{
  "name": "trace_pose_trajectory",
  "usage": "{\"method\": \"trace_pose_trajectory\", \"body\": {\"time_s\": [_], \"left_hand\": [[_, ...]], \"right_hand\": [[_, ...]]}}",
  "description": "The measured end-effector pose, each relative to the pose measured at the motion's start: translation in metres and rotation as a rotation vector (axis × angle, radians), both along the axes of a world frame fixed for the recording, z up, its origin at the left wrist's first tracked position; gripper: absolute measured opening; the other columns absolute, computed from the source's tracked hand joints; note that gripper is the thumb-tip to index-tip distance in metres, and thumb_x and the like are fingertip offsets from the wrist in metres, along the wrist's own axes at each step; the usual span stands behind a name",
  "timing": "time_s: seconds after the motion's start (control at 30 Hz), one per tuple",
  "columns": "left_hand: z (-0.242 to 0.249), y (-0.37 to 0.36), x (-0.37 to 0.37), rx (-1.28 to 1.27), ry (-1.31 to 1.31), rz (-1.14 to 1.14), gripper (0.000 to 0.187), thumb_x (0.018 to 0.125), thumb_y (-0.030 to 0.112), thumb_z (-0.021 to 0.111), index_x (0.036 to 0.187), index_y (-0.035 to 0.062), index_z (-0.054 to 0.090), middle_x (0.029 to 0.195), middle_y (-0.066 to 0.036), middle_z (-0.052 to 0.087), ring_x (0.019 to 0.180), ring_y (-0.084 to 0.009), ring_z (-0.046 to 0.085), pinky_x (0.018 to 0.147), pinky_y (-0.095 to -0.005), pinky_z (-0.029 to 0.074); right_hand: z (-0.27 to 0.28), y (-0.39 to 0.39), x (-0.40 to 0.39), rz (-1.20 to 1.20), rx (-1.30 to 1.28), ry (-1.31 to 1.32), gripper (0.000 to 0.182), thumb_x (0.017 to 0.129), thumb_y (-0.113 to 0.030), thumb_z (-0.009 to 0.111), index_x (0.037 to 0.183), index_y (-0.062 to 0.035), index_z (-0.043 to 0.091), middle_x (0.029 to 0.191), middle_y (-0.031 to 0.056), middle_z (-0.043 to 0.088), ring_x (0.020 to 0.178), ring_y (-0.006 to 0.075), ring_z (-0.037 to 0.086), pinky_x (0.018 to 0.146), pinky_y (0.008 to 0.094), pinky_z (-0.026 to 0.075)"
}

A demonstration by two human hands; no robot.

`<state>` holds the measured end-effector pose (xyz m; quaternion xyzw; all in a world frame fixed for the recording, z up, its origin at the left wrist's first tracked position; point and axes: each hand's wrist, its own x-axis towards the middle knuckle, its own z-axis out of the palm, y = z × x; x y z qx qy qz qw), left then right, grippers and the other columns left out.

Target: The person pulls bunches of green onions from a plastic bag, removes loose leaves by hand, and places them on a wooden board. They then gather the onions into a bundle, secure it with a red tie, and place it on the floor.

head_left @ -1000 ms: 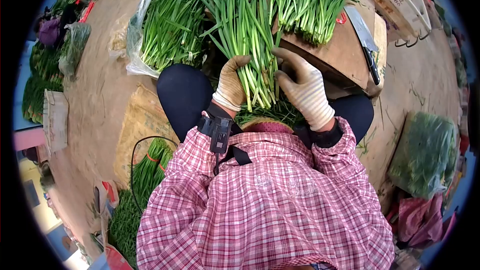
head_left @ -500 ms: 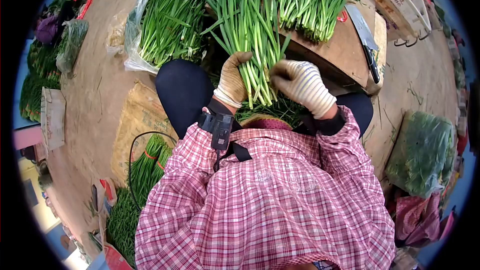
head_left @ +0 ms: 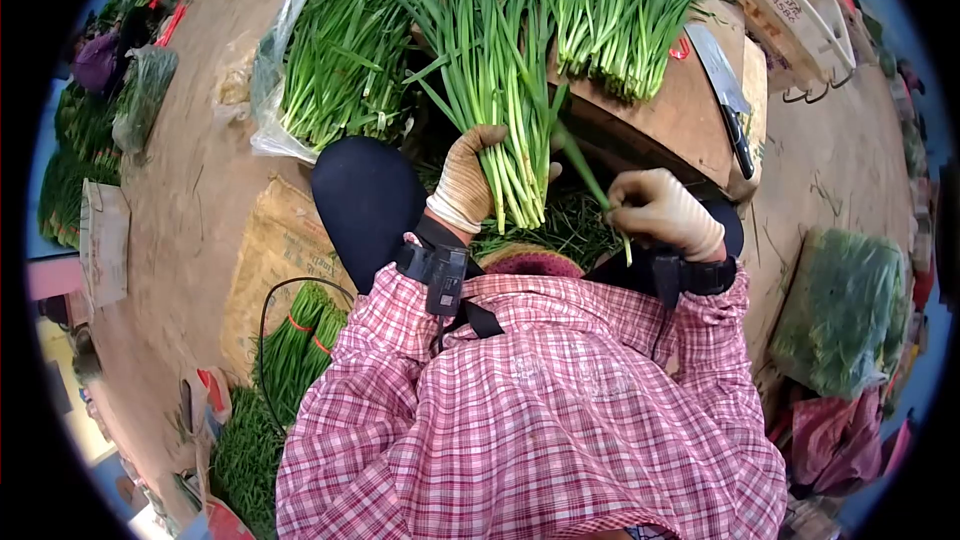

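A bunch of long green leafy stalks (head_left: 508, 130) with pale lower ends is held in my left hand (head_left: 468, 177), which wears a stained white glove and wraps round the bunch from the left. My right hand (head_left: 662, 212), also gloved, is closed on a single green stalk (head_left: 585, 168), to the right of the bunch and apart from it. Behind, more cut stalks (head_left: 625, 25) lie on a wooden block (head_left: 655, 130). A large pile of stalks (head_left: 350, 50) fills a clear plastic bag at the left.
A knife with a black handle (head_left: 722, 80) lies on the block's right side. Tied bundles (head_left: 305, 330) are at the lower left beside a yellow sack (head_left: 270, 260). A plastic-wrapped bundle (head_left: 840, 310) sits at right, a white crate (head_left: 785, 0) at upper right.
My right hand has moved right and down, away from the bunch, with one stalk in its fingers. My left hand and the bunch are slightly lower.
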<state>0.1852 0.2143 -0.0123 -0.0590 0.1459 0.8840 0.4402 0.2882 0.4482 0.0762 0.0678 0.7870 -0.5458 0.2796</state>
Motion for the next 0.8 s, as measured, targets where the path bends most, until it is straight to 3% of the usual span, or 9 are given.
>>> {"method": "trace_pose_trajectory", "body": {"time_s": [0.07, 0.1, 0.27, 0.4, 0.47, 0.6, 0.67, 0.73, 0.8], "left_hand": [[0.012, -0.004, 0.001, -0.015, 0.066, -0.004, 0.060, 0.085, 0.016, 0.052, 0.140, -0.0029, 0.038, 0.136, -0.020, 0.051, 0.110, -0.0309, 0.061, 0.091, -0.0450, 0.054], [0.016, -0.005, 0.003, -0.083, 0.142, 0.022, 0.058, 0.085, 0.014, 0.054, 0.139, -0.0022, 0.040, 0.134, -0.018, 0.053, 0.107, -0.0284, 0.062, 0.088, -0.0429, 0.056], [0.035, -0.007, 0.012, -0.421, 0.264, 0.103, 0.038, 0.083, 0.003, 0.064, 0.120, 0.0012, 0.057, 0.104, -0.009, 0.067, 0.084, -0.0220, 0.068, 0.076, -0.0365, 0.058], [0.024, -0.001, 0.011, -0.513, 0.240, 0.233, 0.035, 0.082, 0.002, 0.064, 0.117, 0.0034, 0.061, 0.095, -0.007, 0.068, 0.080, -0.0206, 0.068, 0.074, -0.0370, 0.057], [0.014, -0.003, 0.000, -0.485, 0.236, 0.202, 0.036, 0.084, 0.005, 0.063, 0.120, 0.0031, 0.060, 0.093, -0.007, 0.068, 0.080, -0.0194, 0.067, 0.076, -0.0374, 0.056], [0.013, -0.011, -0.012, -0.281, 0.193, 0.122, 0.041, 0.086, 0.010, 0.061, 0.125, -0.0022, 0.056, 0.087, -0.009, 0.067, 0.076, -0.0172, 0.066, 0.072, -0.0299, 0.057], [0.023, -0.017, -0.012, -0.326, 0.225, 0.121, 0.043, 0.087, 0.009, 0.060, 0.126, -0.0042, 0.054, 0.090, -0.010, 0.067, 0.078, -0.0170, 0.066, 0.074, -0.0295, 0.058], [0.028, -0.015, -0.006, -0.406, 0.279, 0.177, 0.045, 0.086, 0.010, 0.060, 0.127, -0.0055, 0.053, 0.097, -0.011, 0.067, 0.080, -0.0169, 0.067, 0.075, -0.0311, 0.058], [0.025, -0.016, -0.001, -0.302, 0.282, 0.139, 0.048, 0.085, 0.012, 0.059, 0.129, -0.0054, 0.051, 0.104, -0.013, 0.066, 0.082, -0.0176, 0.067, 0.075, -0.0334, 0.059]], "right_hand": [[-0.050, 0.019, -0.002, 0.482, 1.111, 0.170, 0.022, 0.079, -0.020, 0.069, 0.089, -0.0008, 0.068, 0.071, 0.0140, 0.067, 0.057, 0.0285, 0.064, 0.056, 0.0383, 0.052], [-0.049, 0.013, -0.012, 0.466, 1.177, 0.138, 0.027, 0.081, -0.025, 0.066, 0.092, -0.0009, 0.070, 0.079, 0.0191, 0.068, 0.071, 0.0378, 0.065, 0.067, 0.0454, 0.052], [0.009, -0.068, -0.046, -0.494, -0.277, 0.358, 0.030, 0.087, -0.026, 0.068, 0.094, 0.0038, 0.067, 0.075, 0.0084, 0.068, 0.062, 0.0167, 0.064, 0.058, 0.0280, 0.051], [-0.019, -0.090, -0.054, -0.611, -0.358, 0.483, 0.017, 0.086, -0.013, 0.068, 0.092, 0.0026, 0.064, 0.074, 0.0031, 0.065, 0.060, 0.0045, 0.056, 0.054, 0.0207, 0.046], [-0.015, -0.087, -0.032, -0.506, -0.268, 0.660, 0.009, 0.086, -0.008, 0.064, 0.088, 0.0006, 0.063, 0.076, 0.0040, 0.066, 0.068, 0.0063, 0.057, 0.063, 0.0222, 0.047], [-0.011, -0.050, 0.013, -0.469, -0.792, 0.547, 0.014, 0.084, -0.011, 0.064, 0.089, 0.0026, 0.063, 0.083, 0.0092, 0.067, 0.073, 0.0126, 0.061, 0.069, 0.0245, 0.050], [0.008, -0.014, 0.017, -0.214, -0.248, 0.206, 0.024, 0.079, -0.018, 0.068, 0.093, 0.0014, 0.066, 0.083, 0.0115, 0.068, 0.070, 0.0208, 0.064, 0.068, 0.0326, 0.052], [-0.024, -0.004, 0.006, 0.175, 0.658, 0.506, 0.020, 0.079, -0.015, 0.069, 0.096, -0.0045, 0.068, 0.085, 0.0133, 0.068, 0.074, 0.0294, 0.065, 0.072, 0.0374, 0.052], [-0.014, -0.033, -0.024, -0.108, 0.498, 0.807, 0.021, 0.081, -0.019, 0.068, 0.100, -0.0099, 0.069, 0.089, 0.0138, 0.068, 0.083, 0.0323, 0.065, 0.076, 0.0387, 0.052]]}}
